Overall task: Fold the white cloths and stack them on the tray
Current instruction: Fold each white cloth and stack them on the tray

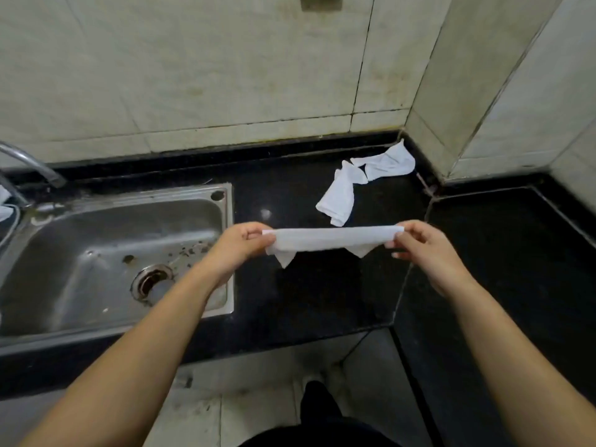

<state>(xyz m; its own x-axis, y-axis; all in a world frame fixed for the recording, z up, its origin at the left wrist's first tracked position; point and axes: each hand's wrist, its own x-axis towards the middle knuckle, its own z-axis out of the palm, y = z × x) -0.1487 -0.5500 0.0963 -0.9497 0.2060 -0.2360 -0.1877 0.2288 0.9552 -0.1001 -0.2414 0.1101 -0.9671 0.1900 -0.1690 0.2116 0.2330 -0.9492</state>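
A white cloth [332, 240] is stretched level above the black counter [309, 285], folded into a long strip with two corners hanging down. My left hand [240, 245] pinches its left end and my right hand [425, 248] pinches its right end. Two more white cloths lie crumpled on the counter behind it: one [338, 196] just beyond the held strip, another [387, 162] in the back corner by the wall. No tray is in view.
A steel sink [106, 253] with an open drain is set into the counter at the left, a tap [32, 162] over its back-left corner. Tiled walls close the back and right. The counter turns a corner at the right [516, 253]. Floor tiles lie below.
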